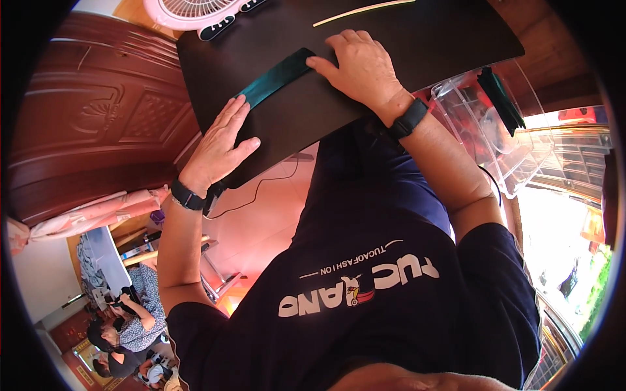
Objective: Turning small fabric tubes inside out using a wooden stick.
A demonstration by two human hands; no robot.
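Note:
A dark teal ribbon-like strip [277,78] lies flat and slightly slanted on the dark tabletop [274,140]. At its near left end, the fingertips of my left hand [222,143] rest on it; the fingers are stretched and the thumb is held out. My right hand [365,68] lies palm down beside the far right end, its thumb tip at the strip's edge. The right fingers are loosely bent on the table, apart from the thumb. Beyond that hand is a thin pale yellow stick [364,10].
A pink fan [189,13] stands at the far left of the table. To the right, a clear plastic bin [515,156] has dark green strips [501,101] hanging at it. A black cable [261,186] runs below the table. Other people [130,326] sit at the lower left.

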